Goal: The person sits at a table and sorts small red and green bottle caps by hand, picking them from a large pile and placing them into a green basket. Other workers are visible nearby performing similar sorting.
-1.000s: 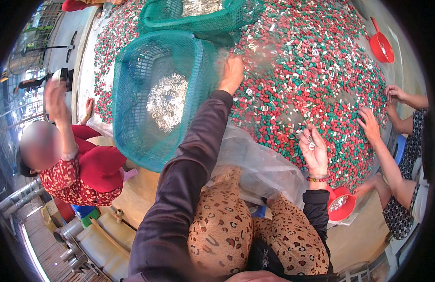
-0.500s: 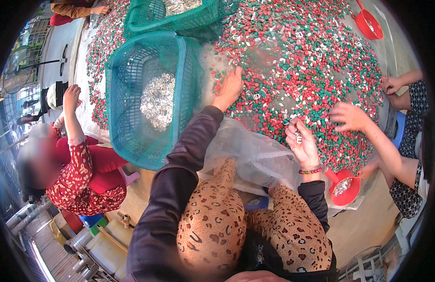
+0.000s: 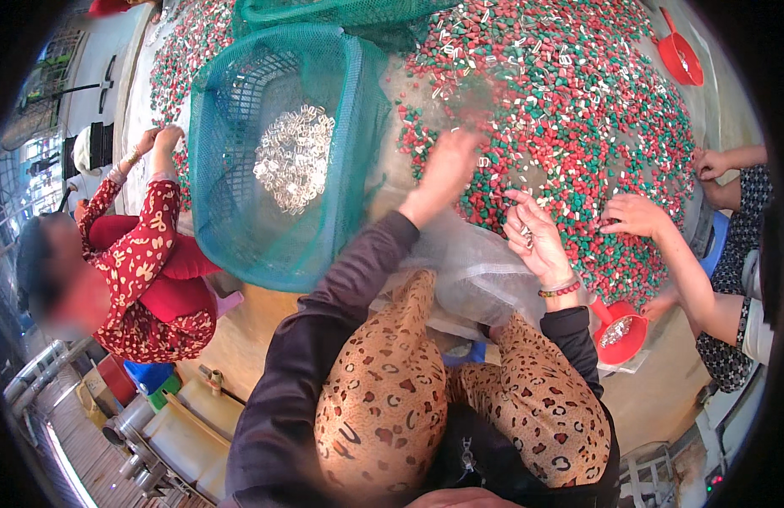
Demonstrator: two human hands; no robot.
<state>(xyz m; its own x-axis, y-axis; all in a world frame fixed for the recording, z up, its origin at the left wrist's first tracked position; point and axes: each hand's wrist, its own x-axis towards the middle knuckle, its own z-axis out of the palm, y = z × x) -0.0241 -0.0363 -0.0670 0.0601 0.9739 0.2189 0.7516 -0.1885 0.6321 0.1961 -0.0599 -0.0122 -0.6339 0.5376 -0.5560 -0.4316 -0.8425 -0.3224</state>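
Small red, green and white pieces (image 3: 570,161) lie spread over the table in front of me. My left hand (image 3: 447,173) reaches over their near edge, its fingertips smeared by motion, so I cannot make out anything between them. My right hand (image 3: 536,237) is palm up above the pieces, with several small clear plastic loops (image 3: 526,234) held in its curled fingers and the index finger partly stretched out. To the left, a basket lined with green mesh (image 3: 207,203) contains a heap of similar clear loops (image 3: 295,161).
Another green mesh basket (image 3: 324,10) stands behind the first. Red scoops (image 3: 633,343) (image 3: 684,63) with clear pieces in them rest at the table's right side. One co-worker's hand (image 3: 633,214) touches the pieces at right; a person in red (image 3: 142,254) sits at left.
My left hand has moved right and slightly nearer. My right hand has turned, its index finger now reaching out. The right-hand co-worker's hand has come down onto the pieces.
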